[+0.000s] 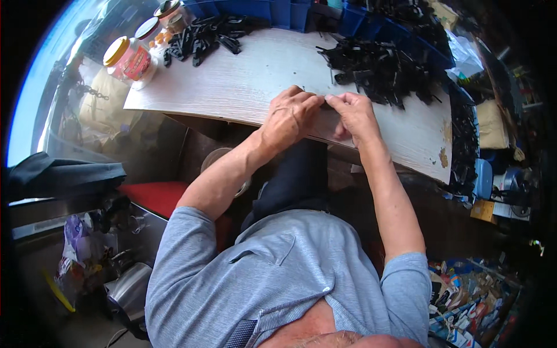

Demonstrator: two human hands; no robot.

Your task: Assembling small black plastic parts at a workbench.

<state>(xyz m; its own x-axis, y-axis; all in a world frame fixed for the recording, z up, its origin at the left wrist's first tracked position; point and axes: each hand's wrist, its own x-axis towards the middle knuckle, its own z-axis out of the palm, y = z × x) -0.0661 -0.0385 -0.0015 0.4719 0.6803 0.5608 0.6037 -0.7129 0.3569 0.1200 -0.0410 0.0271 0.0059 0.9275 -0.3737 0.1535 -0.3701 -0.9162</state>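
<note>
My left hand [290,113] and my right hand [355,119] meet above the front edge of a pale wood-grain table [249,78]. The fingers of both are closed, thumbs and fingertips pinched close together. Whatever they hold is too small and too covered by the fingers to make out. Beyond my right hand lies a loose heap of thin black plastic pieces [380,72]. Farther off to the left, a smaller pile of black clip-like pieces [203,36] rests on the tabletop.
At the table's left corner stands a clear jar with a yellow lid [129,61], with more jars behind it. Blue plastic bins [290,14] line the back edge. More black parts [464,139] fill a container along the right side. A red seat [154,197] is at lower left.
</note>
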